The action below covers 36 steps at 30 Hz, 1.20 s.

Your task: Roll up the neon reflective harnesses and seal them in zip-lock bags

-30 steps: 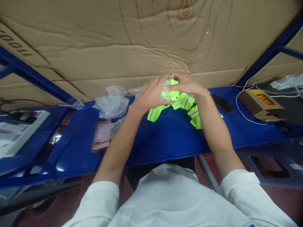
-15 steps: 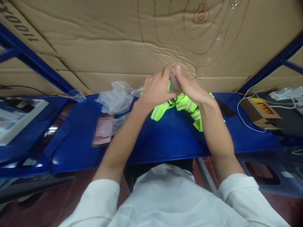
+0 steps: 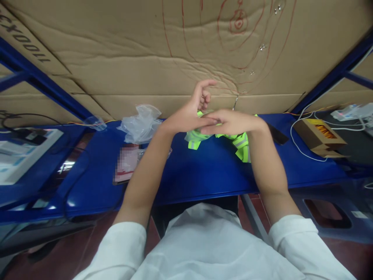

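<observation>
Both my hands meet above a heap of neon yellow-green straps [image 3: 241, 144] with grey reflective stripes. Part of the green strap lies inside a clear plastic bag [image 3: 196, 136] under my fingers. My left hand [image 3: 199, 105] has its index finger stretched out and its other fingers loosely bent. Its thumb points right, against the fingers of my right hand [image 3: 230, 120]. Those right fingers reach left and look closed at the bag's upper edge, though the exact grip is hidden.
Crumpled clear bags [image 3: 141, 124] and a pink-and-white card or phone [image 3: 126, 165] lie at left on the blue table [image 3: 192, 175]. A dark phone [image 3: 276, 134], a white cable and an open cardboard box [image 3: 320, 138] are at right. Cardboard [image 3: 131, 58] stands behind.
The clear bag has come down from between my raised hands to the straps. My left hand has turned and bent its fingers; my right hand has lowered and swung left.
</observation>
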Tool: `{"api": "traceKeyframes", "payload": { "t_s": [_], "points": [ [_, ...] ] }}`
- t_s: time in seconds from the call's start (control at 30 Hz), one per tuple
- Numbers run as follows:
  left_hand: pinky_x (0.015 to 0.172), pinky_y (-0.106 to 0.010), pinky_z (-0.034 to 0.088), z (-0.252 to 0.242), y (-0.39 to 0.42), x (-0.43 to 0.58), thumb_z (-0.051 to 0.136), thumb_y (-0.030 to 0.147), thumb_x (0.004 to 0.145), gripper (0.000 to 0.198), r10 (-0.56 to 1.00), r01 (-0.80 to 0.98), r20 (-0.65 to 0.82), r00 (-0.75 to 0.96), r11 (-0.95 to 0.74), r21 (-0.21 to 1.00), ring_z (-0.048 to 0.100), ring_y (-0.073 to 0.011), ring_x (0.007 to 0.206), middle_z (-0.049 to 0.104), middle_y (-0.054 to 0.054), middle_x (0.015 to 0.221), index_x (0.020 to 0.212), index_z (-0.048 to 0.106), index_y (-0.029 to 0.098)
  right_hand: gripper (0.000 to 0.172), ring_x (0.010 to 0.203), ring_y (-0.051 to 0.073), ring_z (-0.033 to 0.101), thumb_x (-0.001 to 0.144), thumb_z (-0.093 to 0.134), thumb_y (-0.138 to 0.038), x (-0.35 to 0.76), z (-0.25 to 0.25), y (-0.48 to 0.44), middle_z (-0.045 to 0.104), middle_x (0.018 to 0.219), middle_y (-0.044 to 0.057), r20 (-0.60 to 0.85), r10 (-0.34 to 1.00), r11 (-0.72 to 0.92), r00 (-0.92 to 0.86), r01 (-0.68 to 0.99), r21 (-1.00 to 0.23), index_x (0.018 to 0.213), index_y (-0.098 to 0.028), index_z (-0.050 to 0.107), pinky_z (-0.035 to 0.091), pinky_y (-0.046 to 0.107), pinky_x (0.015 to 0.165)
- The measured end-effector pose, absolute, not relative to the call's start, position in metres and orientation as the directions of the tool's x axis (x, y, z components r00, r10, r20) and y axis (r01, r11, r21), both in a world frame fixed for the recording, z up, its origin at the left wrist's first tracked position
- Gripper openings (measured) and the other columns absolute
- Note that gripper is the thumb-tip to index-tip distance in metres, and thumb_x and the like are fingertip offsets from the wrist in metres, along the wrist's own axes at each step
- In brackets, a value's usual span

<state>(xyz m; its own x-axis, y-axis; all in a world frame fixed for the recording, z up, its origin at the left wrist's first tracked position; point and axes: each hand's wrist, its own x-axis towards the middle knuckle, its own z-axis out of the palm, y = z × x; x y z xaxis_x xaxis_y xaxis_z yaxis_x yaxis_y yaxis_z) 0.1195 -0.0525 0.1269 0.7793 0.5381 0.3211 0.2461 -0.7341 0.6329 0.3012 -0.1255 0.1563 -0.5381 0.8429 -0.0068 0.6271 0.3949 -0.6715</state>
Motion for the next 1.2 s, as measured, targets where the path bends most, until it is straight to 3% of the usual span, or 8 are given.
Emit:
{"api": "traceKeyframes", "payload": {
  "t_s": [0.17,0.33,0.47,0.6,0.77,0.93,1.03,1.2],
  "points": [
    [0.113,-0.041,0.051,0.121,-0.031,0.11,0.072,0.031,0.083,0.073,0.412,0.182,0.18,0.893,-0.699,0.692,0.057,-0.0286,0.137,0.056,-0.011,0.149,0.153,0.05,0.026,0.039,0.069,0.014,0.052,0.096,0.067,-0.047,0.284,0.138,-0.11,0.056,0.067,-0.002,-0.05,0.832,0.457,-0.553,0.734,-0.501,0.071,-0.019,0.058,0.035,0.028,0.067],
    [0.113,-0.044,0.05,0.117,-0.015,0.094,0.079,0.048,0.087,0.078,0.373,-0.014,0.239,0.897,-0.515,0.857,0.057,-0.032,0.14,0.057,-0.013,0.152,0.156,0.049,0.028,0.023,0.08,0.015,0.067,0.093,0.067,-0.032,0.314,0.146,-0.114,0.079,0.097,0.001,-0.14,0.746,0.465,-0.651,0.659,-0.591,0.11,-0.021,0.078,0.045,0.025,0.073],
    [0.119,-0.048,0.045,0.104,-0.007,0.099,0.073,0.058,0.092,0.071,0.452,0.062,0.187,0.872,-0.481,0.875,0.055,-0.034,0.143,0.06,-0.014,0.151,0.152,0.055,0.025,0.017,0.079,0.016,0.066,0.091,0.064,-0.025,0.334,0.152,-0.11,0.076,0.081,0.001,0.155,0.793,0.533,-0.59,0.546,-0.646,0.078,-0.02,0.076,0.048,0.028,0.079],
    [0.116,-0.044,0.049,0.095,-0.011,0.112,0.076,0.068,0.086,0.078,0.449,-0.067,0.218,0.867,-0.329,0.942,0.054,-0.035,0.145,0.061,-0.011,0.151,0.151,0.057,0.028,0.051,0.069,0.012,0.055,0.082,0.08,-0.042,0.336,0.142,-0.095,0.06,0.072,0.001,0.512,0.794,0.586,-0.328,0.192,-0.787,0.05,-0.019,0.048,0.046,0.027,0.069],
    [0.095,-0.039,0.06,0.108,-0.031,0.119,0.084,0.061,0.082,0.067,0.401,-0.185,0.249,0.882,-0.193,0.964,0.073,-0.0299,0.115,0.074,-0.01,0.124,0.136,0.065,0.026,0.074,0.076,0.014,0.051,0.067,0.089,-0.061,0.338,0.14,-0.091,0.058,0.085,0.004,0.571,0.813,0.582,-0.116,0.152,-0.799,0.047,-0.018,0.032,0.046,0.028,0.066],
    [0.079,-0.033,0.06,0.116,-0.036,0.125,0.08,0.046,0.09,0.046,0.596,-0.167,0.325,0.734,-0.305,0.938,0.075,-0.0215,0.091,0.075,-0.005,0.107,0.125,0.06,0.025,0.055,0.081,0.016,0.054,0.076,0.08,-0.047,0.349,0.142,-0.09,0.058,0.084,0.004,0.601,0.79,0.611,-0.125,0.254,-0.75,0.05,-0.019,0.041,0.045,0.03,0.072],
    [0.074,-0.03,0.059,0.105,-0.025,0.131,0.078,0.037,0.09,0.032,0.638,-0.104,0.385,0.667,-0.432,0.896,0.073,-0.0181,0.081,0.073,-0.003,0.099,0.114,0.062,0.022,0.03,0.075,0.015,0.052,0.079,0.067,-0.03,0.361,0.139,-0.086,0.056,0.073,0.002,0.53,0.811,0.58,-0.249,0.469,-0.666,0.055,-0.019,0.052,0.042,0.03,0.073],
    [0.071,-0.027,0.054,0.076,-0.003,0.14,0.071,0.03,0.088,0.014,0.64,0.028,0.447,0.625,-0.591,0.806,0.067,-0.0147,0.074,0.072,-0.003,0.089,0.094,0.068,0.017,0.019,0.081,0.017,0.062,0.082,0.055,-0.02,0.381,0.138,-0.087,0.074,0.086,0.004,0.07,0.926,0.345,-0.371,0.757,-0.555,0.082,-0.019,0.074,0.047,0.031,0.078]
  ]
}}
